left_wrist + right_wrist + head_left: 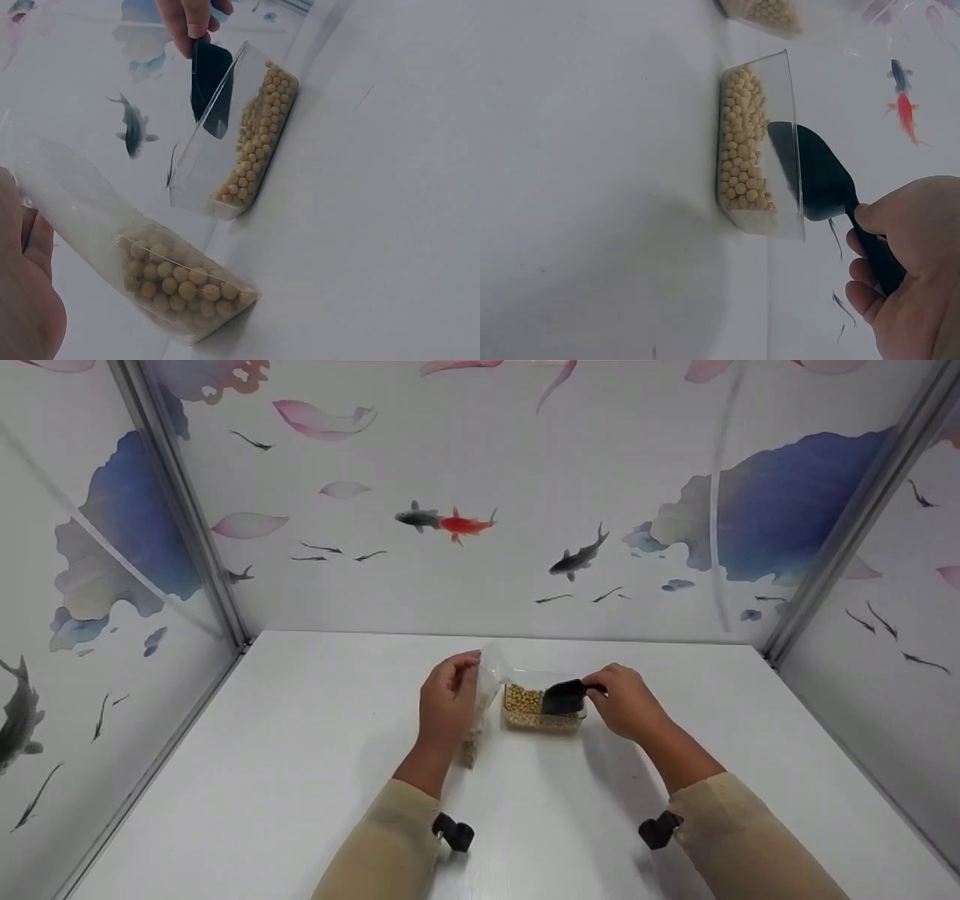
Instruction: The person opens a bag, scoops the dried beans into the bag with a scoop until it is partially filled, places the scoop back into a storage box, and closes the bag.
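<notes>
My left hand [448, 697] grips the top of a clear plastic bag [75, 195], which stands upright on the table with round tan beans [176, 281] in its bottom. To the right of the bag is a clear rectangular container [544, 724], partly filled with the same kind of beans [742, 142]. In my right hand [622, 701] is a small black scoop [821, 172], held by its handle. The scoop's blade dips inside the container's rim, its tip near the beans, as the right wrist view shows.
A white table [300, 802] lies under everything. White panels printted with fish and petals, such as the back wall [480, 450], enclose it at the back and both sides, with metal posts [187, 510] at the corners. A black wrist device [454, 832] sits at each sleeve.
</notes>
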Demonstrator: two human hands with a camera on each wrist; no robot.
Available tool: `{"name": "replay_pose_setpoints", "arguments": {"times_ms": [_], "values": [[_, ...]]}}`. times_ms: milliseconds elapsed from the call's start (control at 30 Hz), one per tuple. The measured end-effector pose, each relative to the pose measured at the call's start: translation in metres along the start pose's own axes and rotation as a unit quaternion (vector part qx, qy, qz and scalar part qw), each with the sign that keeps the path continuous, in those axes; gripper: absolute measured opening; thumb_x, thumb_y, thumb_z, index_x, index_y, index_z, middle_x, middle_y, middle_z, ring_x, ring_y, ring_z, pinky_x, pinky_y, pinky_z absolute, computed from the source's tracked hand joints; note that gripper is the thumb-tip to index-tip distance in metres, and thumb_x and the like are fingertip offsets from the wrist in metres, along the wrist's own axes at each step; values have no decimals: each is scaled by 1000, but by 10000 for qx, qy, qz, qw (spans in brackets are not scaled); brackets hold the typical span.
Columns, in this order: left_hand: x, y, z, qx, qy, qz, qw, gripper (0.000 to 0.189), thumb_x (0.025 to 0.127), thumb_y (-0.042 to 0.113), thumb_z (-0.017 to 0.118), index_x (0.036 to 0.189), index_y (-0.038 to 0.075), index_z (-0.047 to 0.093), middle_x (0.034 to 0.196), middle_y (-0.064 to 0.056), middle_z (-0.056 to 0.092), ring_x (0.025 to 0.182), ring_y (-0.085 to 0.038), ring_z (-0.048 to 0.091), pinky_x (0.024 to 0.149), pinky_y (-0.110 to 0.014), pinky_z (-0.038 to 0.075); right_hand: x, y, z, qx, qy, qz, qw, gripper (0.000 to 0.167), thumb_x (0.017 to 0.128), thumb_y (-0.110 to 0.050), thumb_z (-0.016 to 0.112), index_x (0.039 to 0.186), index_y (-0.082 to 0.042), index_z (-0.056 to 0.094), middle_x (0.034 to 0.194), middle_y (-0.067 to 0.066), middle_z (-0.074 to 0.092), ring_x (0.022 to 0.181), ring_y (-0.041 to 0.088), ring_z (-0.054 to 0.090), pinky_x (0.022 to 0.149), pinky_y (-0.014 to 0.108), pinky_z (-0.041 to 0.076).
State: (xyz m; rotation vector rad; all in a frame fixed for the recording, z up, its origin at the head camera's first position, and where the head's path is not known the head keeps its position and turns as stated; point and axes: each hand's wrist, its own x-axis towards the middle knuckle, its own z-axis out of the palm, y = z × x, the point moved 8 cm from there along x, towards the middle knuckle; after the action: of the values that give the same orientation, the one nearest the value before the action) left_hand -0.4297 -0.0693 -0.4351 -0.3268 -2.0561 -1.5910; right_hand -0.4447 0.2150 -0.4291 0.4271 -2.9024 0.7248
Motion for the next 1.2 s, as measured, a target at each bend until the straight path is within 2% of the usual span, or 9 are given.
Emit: {"name": "replay_pose_setpoints", "arguments": {"times_ms": [167, 400, 867, 1100, 1200], "values": [[0, 1, 0, -4, 1, -25, 10000, 18, 111, 23, 60, 124, 17, 71, 136, 8, 72, 132, -11, 66, 111, -31, 57, 1, -3, 9, -222, -185, -16, 9996, 25, 107, -8, 62, 127, 0, 75, 123, 20, 69, 120, 39, 65, 103, 54, 58], [0, 3, 0, -128, -45, -15, 9999, 22, 112, 24, 59, 125, 12, 71, 138, 4, 72, 132, -15, 67, 110, -33, 58, 2, -6, 13, -339, -140, -284, 9989, 24, 106, -6, 64, 126, -1, 76, 118, 18, 70, 116, 38, 67, 100, 52, 60], [-1, 1, 1, -15, 8, -157, 9999, 18, 112, 23, 59, 124, 17, 71, 137, 7, 72, 130, -13, 67, 110, -32, 58, 9, -16, 20, -595, -205, -544, 9965, 26, 105, -5, 64, 128, -2, 76, 120, 19, 71, 118, 40, 66, 100, 53, 60], [-1, 1, 1, 28, 37, -81, 10000, 17, 111, 22, 60, 124, 17, 71, 136, 5, 73, 130, -13, 67, 109, -32, 58, 11, -6, 30, 5, -455, -96, 9989, 30, 107, -7, 62, 135, -4, 73, 129, 19, 69, 125, 39, 65, 105, 54, 58], [-1, 1, 0, 3, 51, -51, 10000, 17, 111, 21, 60, 123, 16, 71, 136, 4, 73, 131, -14, 68, 110, -33, 58, 12, -5, 34, 211, -510, -35, 9985, 31, 108, -9, 62, 137, -5, 72, 132, 19, 68, 127, 38, 64, 107, 55, 56]]}}
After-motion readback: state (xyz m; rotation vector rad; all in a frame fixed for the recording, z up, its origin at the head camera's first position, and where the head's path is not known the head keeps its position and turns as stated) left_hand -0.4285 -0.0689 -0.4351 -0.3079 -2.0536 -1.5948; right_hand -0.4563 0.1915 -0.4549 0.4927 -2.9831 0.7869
